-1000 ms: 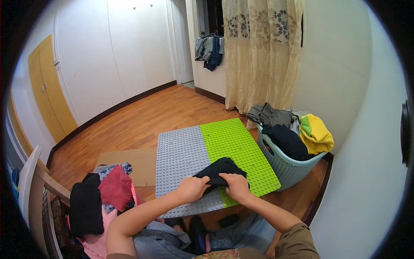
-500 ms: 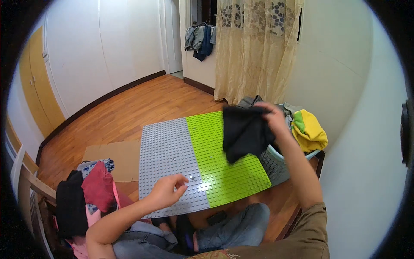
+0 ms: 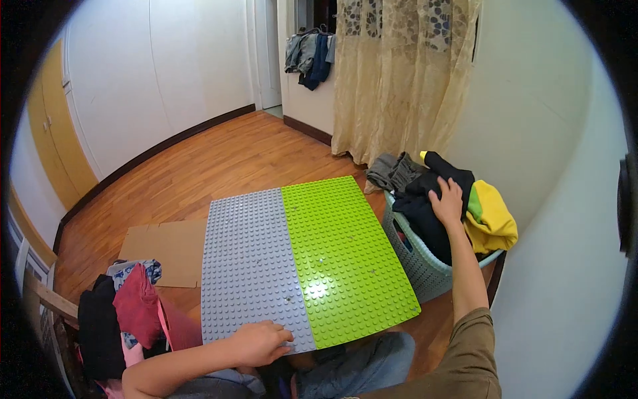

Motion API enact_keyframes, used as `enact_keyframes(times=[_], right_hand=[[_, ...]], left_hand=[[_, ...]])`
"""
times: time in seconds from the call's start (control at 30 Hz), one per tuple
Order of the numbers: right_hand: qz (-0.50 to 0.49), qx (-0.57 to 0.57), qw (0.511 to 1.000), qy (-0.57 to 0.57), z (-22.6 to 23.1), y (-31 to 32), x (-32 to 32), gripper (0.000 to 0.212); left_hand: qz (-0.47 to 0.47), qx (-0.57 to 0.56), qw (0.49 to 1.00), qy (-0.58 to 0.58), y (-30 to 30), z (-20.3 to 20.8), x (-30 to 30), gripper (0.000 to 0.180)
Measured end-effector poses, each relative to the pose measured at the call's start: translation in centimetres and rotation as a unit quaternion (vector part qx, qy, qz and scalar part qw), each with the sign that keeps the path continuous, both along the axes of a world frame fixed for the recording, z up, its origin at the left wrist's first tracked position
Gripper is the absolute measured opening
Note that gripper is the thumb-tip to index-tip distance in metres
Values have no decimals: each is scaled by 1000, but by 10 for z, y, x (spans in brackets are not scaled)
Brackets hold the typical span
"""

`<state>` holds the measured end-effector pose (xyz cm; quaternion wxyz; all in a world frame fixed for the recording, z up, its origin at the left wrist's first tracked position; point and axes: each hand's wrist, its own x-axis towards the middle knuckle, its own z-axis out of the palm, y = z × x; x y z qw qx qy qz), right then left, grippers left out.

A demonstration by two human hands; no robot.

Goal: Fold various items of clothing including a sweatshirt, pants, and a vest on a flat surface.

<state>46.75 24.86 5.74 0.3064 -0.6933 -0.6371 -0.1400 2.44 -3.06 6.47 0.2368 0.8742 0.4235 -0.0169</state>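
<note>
My right hand (image 3: 448, 201) lies on a black garment (image 3: 425, 216) heaped in a light blue-green laundry basket (image 3: 428, 278), to the right of the studded table. Its fingers are spread over the cloth, not closed round it. My left hand (image 3: 261, 343) rests at the near edge of the grey half of the studded tabletop (image 3: 249, 253), fingers curled in and nothing visible in them. The tabletop's other half is lime green (image 3: 345, 246). Beside my right hand in the basket are a yellow and green garment (image 3: 493, 216) and a dark grey one (image 3: 397, 171).
At my left, a pink container (image 3: 179, 326) holds a red garment (image 3: 139, 296), a black one (image 3: 100, 326) and a blue patterned one. Flat cardboard (image 3: 166, 249) lies on the wooden floor. A beige curtain (image 3: 399, 86) hangs behind the basket; a wall stands close on the right.
The black garment, held up over the green half before, now lies in the basket with my right hand spread on it. My left hand has come down to the table's near edge.
</note>
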Motion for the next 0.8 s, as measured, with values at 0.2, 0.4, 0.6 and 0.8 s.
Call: enact_keyframes(times=[0.2,0.4,0.6,0.8], right_hand=[[-2,-194,979,60,-22,26,7,53],[-63,-103,988,-93,-39,5,16,45],[-82,-154,977,-126,-46,-27,4,51],[-122,-187,962,-154,-39,-80,-14,48]], left_hand=[[-24,-13,1000,-1,-9,-22,-6,24],[-46,33,998,6,-9,-1,-2,26],[140,114,984,-4,-17,52,-59,25],[469,311,824,-68,-35,41,-196,21]])
